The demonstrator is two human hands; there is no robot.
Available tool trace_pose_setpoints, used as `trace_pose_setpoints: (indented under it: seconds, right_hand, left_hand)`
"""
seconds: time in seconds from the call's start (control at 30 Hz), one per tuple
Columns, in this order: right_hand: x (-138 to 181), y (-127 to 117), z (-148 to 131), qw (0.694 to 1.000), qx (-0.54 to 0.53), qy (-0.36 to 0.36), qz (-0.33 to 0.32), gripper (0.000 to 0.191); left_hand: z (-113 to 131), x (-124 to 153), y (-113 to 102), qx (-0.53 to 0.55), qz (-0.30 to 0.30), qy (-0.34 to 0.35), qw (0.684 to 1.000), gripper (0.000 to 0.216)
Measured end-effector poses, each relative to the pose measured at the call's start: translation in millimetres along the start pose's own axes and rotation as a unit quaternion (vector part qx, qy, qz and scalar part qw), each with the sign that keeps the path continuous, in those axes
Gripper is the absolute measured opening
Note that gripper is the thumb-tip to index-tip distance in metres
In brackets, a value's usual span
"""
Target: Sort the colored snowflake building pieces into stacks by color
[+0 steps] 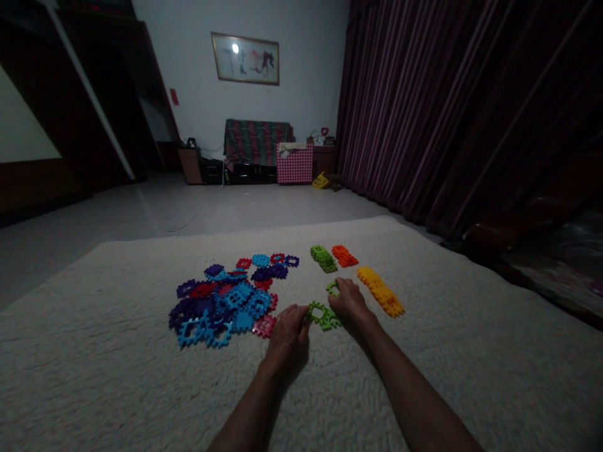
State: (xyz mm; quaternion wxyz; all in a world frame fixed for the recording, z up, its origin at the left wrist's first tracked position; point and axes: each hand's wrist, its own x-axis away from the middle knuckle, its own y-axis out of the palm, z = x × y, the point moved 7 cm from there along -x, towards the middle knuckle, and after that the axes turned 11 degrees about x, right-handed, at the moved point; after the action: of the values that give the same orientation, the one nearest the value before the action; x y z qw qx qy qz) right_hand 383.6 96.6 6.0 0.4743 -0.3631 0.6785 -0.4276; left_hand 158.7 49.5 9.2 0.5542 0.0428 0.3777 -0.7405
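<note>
Both my hands rest low on a cream carpet [94,364]. My left hand [288,333] is closed, pinching a green square interlocking tile [316,311]. My right hand [347,300] is closed over more green tiles [331,321], with one green tile [332,288] showing at its fingertips. Left of my hands lies a loose heap of blue, purple and red tiles [223,301]. Beyond my right hand sit a green stack [323,258], an orange stack [344,255] and a long yellow row [380,291].
Dark striped curtains [447,113] hang along the right. At the far wall stand a covered bench [257,143], a checked pink box [294,163] and a framed picture [245,59]. Bare floor [155,207] lies beyond the carpet.
</note>
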Motion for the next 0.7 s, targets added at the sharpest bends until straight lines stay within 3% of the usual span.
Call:
trace_pose_setpoints:
  seconds: [0.13, 0.3, 0.43, 0.7]
  right_hand:
    - [-17, 2, 0, 1.0, -0.017, 0.003, -0.013, 0.044]
    - [-36, 0, 2, 0.986, -0.133, 0.022, 0.1, 0.052]
    - [-48, 2, 4, 0.973, -0.165, 0.028, 0.158, 0.05]
    - [-58, 10, 6, 0.981, -0.124, 0.056, 0.137, 0.051]
  left_hand:
    - [1, -1, -1, -0.001, 0.007, 0.002, 1.0, 0.03]
    - [8, -3, -4, 0.001, 0.001, 0.007, 1.0, 0.027]
    - [11, -2, -5, 0.003, 0.011, 0.019, 1.0, 0.028]
    - [2, 3, 0, -0.01, 0.028, 0.018, 0.999, 0.03]
